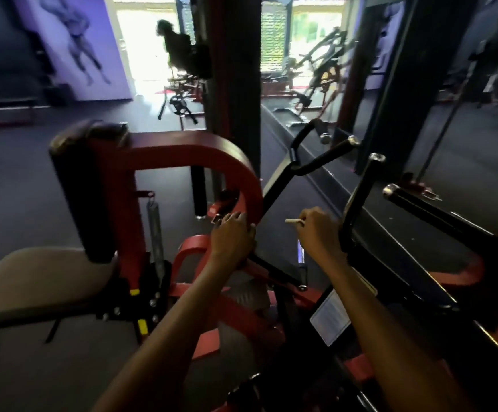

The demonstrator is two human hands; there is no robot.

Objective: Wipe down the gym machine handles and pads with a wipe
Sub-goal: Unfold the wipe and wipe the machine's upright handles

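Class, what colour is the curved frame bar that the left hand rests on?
Red, in the head view: the left hand rests on the curved frame bar.

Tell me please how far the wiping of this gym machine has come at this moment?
Nothing shows as finished; no surface looks visibly wiped. In hand: the right hand pinches a small pale wipe in the air beside the black handle, touching nothing, while the left hand rests on the red frame. Left: the black handles, the upright black pad and the seat pad.
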